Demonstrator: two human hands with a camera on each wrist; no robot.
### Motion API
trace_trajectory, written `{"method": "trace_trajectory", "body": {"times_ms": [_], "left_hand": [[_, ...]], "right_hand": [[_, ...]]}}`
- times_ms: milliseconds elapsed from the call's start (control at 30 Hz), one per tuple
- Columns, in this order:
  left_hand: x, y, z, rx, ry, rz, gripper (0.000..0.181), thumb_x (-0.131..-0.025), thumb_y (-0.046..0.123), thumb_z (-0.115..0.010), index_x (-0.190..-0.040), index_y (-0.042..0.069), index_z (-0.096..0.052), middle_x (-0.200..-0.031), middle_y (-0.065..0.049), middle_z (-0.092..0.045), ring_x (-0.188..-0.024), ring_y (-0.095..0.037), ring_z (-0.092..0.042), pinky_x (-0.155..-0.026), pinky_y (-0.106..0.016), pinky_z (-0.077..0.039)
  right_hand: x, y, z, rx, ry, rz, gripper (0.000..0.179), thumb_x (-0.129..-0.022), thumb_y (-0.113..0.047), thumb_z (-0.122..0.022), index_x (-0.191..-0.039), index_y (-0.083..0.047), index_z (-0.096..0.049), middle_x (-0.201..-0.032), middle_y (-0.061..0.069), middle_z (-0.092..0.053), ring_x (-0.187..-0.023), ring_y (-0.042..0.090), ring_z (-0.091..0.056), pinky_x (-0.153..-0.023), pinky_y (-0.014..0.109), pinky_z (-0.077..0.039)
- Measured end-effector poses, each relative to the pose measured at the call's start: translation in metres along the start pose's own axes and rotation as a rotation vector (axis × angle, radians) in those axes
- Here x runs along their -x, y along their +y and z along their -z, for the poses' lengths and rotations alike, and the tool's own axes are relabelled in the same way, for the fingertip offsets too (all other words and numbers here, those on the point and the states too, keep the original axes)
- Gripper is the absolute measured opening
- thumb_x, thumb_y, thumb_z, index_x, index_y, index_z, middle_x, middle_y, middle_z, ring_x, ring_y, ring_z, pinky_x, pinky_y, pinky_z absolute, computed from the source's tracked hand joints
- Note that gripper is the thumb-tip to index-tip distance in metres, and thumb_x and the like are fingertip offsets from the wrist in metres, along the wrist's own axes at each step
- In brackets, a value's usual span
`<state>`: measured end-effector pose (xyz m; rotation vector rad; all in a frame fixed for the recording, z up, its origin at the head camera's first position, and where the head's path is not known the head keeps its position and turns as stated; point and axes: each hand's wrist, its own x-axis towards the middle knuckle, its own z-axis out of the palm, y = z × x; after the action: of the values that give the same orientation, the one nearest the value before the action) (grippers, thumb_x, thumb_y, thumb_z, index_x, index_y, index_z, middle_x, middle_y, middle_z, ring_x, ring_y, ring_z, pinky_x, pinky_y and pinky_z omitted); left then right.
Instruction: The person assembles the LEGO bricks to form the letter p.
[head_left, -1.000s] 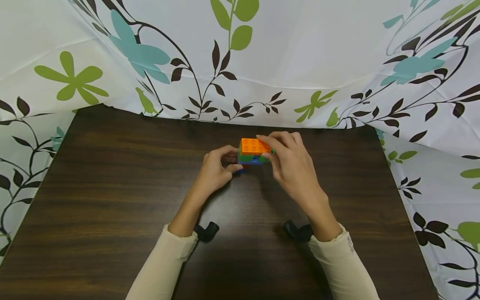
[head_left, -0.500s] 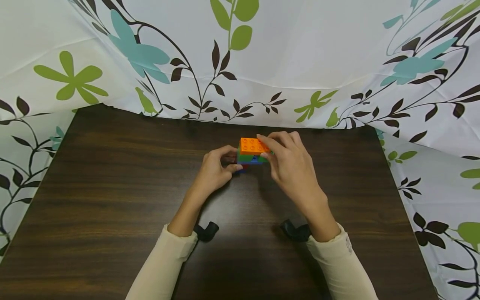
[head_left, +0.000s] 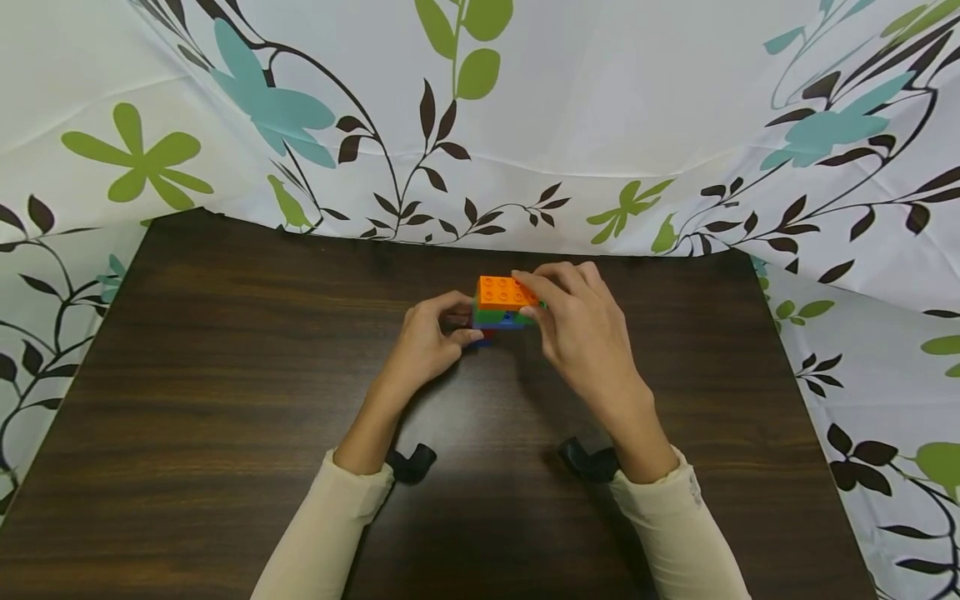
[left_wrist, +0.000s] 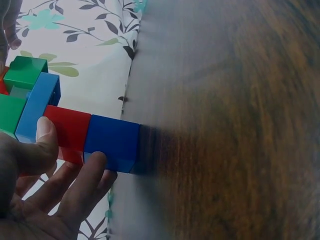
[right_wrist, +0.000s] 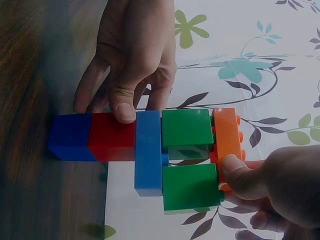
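A tower of toy building bricks stands upright on the dark table [head_left: 262, 400]. In the right wrist view its base is a dark blue brick [right_wrist: 72, 137], with a red brick [right_wrist: 111, 142] above it. A wider blue brick [right_wrist: 148, 160] lies across the red one and bears two green bricks [right_wrist: 192, 187] side by side. Topmost is an orange brick [head_left: 501, 293], with a thin gap partly visible beneath it. My left hand [head_left: 427, 343] grips the lower tower, thumb on the red brick. My right hand [head_left: 590, 333] pinches the orange brick at its right end.
A white curtain [head_left: 600, 100] with leaf and flower prints hangs behind the table's back edge and down both sides. Dark wrist-camera mounts [head_left: 412, 463] stick out at both wrists, low over the table near the cream sleeves [head_left: 330, 517].
My right hand and the orange brick have shifted very slightly left. Both hands keep the same hold on the tower.
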<state>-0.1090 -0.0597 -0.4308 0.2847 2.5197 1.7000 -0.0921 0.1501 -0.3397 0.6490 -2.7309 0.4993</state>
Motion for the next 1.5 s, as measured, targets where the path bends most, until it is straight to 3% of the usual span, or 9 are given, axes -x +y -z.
{"method": "trace_trajectory", "body": {"times_ms": [600,967,1267,1500], "left_hand": [[-0.002,-0.001,-0.002,0.013,-0.015,0.023,0.028,-0.093,0.003,-0.083,-0.119,0.004,-0.075,-0.117,-0.017,-0.08,-0.106,-0.033,-0.078,-0.097,-0.049,-0.063],[-0.002,-0.001,0.0,0.005,-0.019,0.019,0.027,-0.093,0.002,-0.083,-0.118,0.003,-0.075,-0.116,-0.018,-0.079,-0.107,-0.034,-0.078,-0.098,-0.049,-0.063],[-0.002,0.0,0.001,0.007,-0.026,0.023,0.028,-0.092,0.002,-0.083,-0.118,0.004,-0.075,-0.116,-0.017,-0.08,-0.107,-0.033,-0.078,-0.097,-0.05,-0.063],[-0.003,0.0,0.0,0.012,-0.025,0.016,0.029,-0.091,0.001,-0.083,-0.119,0.003,-0.075,-0.116,-0.018,-0.08,-0.106,-0.033,-0.078,-0.096,-0.049,-0.064]], "right_hand": [[-0.001,-0.006,0.001,0.133,0.019,0.02,0.038,-0.098,-0.017,-0.08,-0.135,-0.011,-0.075,-0.121,0.011,-0.073,-0.096,0.031,-0.054,-0.079,0.038,-0.049],[-0.01,-0.001,0.012,0.12,-0.099,0.073,0.041,-0.096,-0.015,-0.082,-0.136,-0.01,-0.074,-0.126,0.011,-0.072,-0.102,0.032,-0.054,-0.092,0.04,-0.051],[-0.007,0.001,0.008,0.111,-0.147,0.076,0.056,-0.102,-0.012,-0.074,-0.154,-0.028,-0.061,-0.125,0.011,-0.069,-0.095,0.029,-0.052,-0.08,0.038,-0.047],[-0.007,0.004,0.008,0.136,-0.17,0.121,0.062,-0.1,-0.004,-0.072,-0.156,-0.028,-0.059,-0.125,0.013,-0.065,-0.096,0.031,-0.051,-0.083,0.039,-0.049]]}}
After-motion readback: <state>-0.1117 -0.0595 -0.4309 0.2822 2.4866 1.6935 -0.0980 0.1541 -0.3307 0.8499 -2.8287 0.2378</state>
